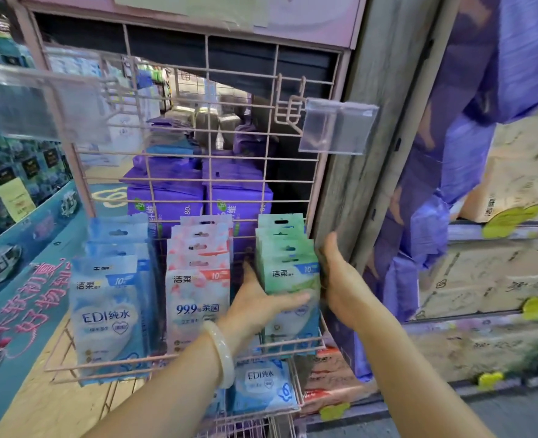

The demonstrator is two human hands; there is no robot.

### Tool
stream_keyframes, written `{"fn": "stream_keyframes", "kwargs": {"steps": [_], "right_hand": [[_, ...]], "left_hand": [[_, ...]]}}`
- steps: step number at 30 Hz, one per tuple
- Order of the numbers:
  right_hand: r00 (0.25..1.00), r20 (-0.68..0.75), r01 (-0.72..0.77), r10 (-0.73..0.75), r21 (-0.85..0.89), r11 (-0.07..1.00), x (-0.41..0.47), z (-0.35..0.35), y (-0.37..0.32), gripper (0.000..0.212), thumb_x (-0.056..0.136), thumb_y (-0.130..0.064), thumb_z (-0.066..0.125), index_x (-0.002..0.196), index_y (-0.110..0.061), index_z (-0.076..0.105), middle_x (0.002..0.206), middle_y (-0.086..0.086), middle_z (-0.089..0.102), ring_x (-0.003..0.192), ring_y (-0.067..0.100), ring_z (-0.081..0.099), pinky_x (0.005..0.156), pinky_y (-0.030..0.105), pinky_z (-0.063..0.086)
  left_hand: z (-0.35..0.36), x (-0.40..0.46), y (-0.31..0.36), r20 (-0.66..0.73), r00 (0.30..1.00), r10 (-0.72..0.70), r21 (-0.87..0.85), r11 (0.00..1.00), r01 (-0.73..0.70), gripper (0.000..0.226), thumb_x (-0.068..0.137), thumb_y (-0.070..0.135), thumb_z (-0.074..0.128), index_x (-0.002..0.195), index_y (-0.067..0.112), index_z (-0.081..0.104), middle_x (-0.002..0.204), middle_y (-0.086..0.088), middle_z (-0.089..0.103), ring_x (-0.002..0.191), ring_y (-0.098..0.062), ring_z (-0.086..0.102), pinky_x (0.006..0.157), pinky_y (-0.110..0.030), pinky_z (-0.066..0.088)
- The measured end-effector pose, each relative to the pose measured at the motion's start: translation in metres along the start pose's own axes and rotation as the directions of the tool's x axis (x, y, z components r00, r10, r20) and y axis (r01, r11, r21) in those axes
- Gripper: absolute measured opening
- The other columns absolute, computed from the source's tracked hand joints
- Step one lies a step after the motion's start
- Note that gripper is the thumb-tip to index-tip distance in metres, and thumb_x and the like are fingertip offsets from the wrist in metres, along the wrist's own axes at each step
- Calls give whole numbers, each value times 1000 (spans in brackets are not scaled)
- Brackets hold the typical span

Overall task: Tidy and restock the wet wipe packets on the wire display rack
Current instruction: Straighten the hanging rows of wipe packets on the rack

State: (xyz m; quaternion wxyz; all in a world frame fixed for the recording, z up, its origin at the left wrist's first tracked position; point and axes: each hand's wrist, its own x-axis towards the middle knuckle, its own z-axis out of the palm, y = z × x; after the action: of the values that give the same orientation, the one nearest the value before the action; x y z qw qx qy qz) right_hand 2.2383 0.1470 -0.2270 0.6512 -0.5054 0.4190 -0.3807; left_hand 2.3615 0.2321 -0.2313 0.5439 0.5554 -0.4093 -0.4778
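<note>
A pink wire display rack [239, 159] carries three rows of wet wipe packets in its basket: blue [109, 298], pink [198, 279] and green [288, 257]. My left hand [258, 303], a pale bangle on its wrist, lies flat across the front and left side of the green stack. My right hand [337, 279] presses against the stack's right side, fingers straight. The green stack sits squeezed between both palms. On a lower tier lies another blue packet [261, 387].
Two clear price-tag holders [337, 126] jut from empty hooks above. Purple bulk wipe packs [198, 197] show behind the wire. A grey post [365, 137] stands right of the rack, then shelves of purple and beige tissue packs [498, 216]. A teal promo stand [24, 279] is at left.
</note>
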Motion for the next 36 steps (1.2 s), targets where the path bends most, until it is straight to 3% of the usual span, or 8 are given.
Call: {"fn": "stream_keyframes", "kwargs": {"steps": [9, 14, 17, 21, 24, 26, 29, 36], "right_hand": [[994, -2, 108, -109, -99, 989, -9, 22, -2, 112, 41, -85, 49, 131, -18, 49, 121, 5, 66, 109, 18, 64, 102, 40, 47], [989, -80, 113, -122, -102, 988, -9, 21, 1, 83, 68, -73, 43, 129, -18, 51, 119, 4, 66, 105, 18, 65, 99, 40, 48], [985, -126, 94, -121, -200, 975, -14, 23, -1, 78, 74, -69, 40, 129, -15, 50, 123, 6, 63, 109, 20, 62, 100, 40, 47], [836, -329, 339, -440, -323, 884, -36, 26, -9, 55, 90, -48, 45, 131, -12, 44, 133, 8, 55, 120, 19, 53, 103, 41, 43], [751, -254, 561, -610, -242, 792, -67, 44, -9, 39, 86, -50, 47, 114, -23, 56, 114, -8, 64, 108, -1, 59, 90, 17, 47], [853, -56, 509, -519, -132, 851, -81, 68, -1, 47, 75, -69, 47, 106, -36, 58, 113, -16, 64, 110, -3, 57, 94, 17, 44], [966, 146, 236, -213, -162, 958, -78, 102, 22, 97, 52, -87, 39, 133, -35, 39, 141, -16, 42, 126, -1, 40, 105, 22, 29], [995, -8, 101, -102, -75, 992, -28, 137, 30, 119, 41, -89, 38, 136, -18, 43, 135, 5, 56, 118, 18, 56, 104, 35, 42]], "left_hand": [[7, 18, 3, -4, 998, 66, -86, 994, -66, 80, 57, -14, 76, 125, 18, 49, 104, -3, 73, 97, -18, 70, 79, -32, 58], [7, 20, 1, 10, 996, 90, -2, 996, -90, 88, 57, -15, 76, 130, 19, 41, 110, -5, 70, 90, -7, 71, 69, -22, 57], [8, 10, 3, -1, 1000, 5, 24, 1000, -5, 85, 59, -11, 79, 132, 10, 41, 115, -10, 68, 102, -18, 67, 88, -35, 56], [4, -19, 14, -91, 990, 104, 173, 981, -87, 103, 56, 20, 84, 142, 13, 28, 136, -6, 54, 124, -18, 52, 107, -37, 42], [-14, -61, 9, -224, 925, 307, 223, 940, -258, 73, 64, 40, 70, 130, 44, 40, 138, 26, 45, 127, 11, 40, 107, -11, 32], [-32, -80, 1, -376, 856, 354, 223, 932, -287, 61, 69, 34, 70, 121, 50, 42, 134, 33, 44, 126, 18, 36, 105, -4, 28], [-58, -78, -7, -519, 815, 258, 162, 966, -203, 75, 69, 15, 79, 133, 22, 39, 140, 2, 47, 130, -9, 44, 113, -33, 33], [-86, -43, 0, -302, 953, -27, -127, 992, -12, 41, 61, -1, 81, 99, 12, 70, 97, -13, 75, 92, -24, 72, 87, -41, 56]]}}
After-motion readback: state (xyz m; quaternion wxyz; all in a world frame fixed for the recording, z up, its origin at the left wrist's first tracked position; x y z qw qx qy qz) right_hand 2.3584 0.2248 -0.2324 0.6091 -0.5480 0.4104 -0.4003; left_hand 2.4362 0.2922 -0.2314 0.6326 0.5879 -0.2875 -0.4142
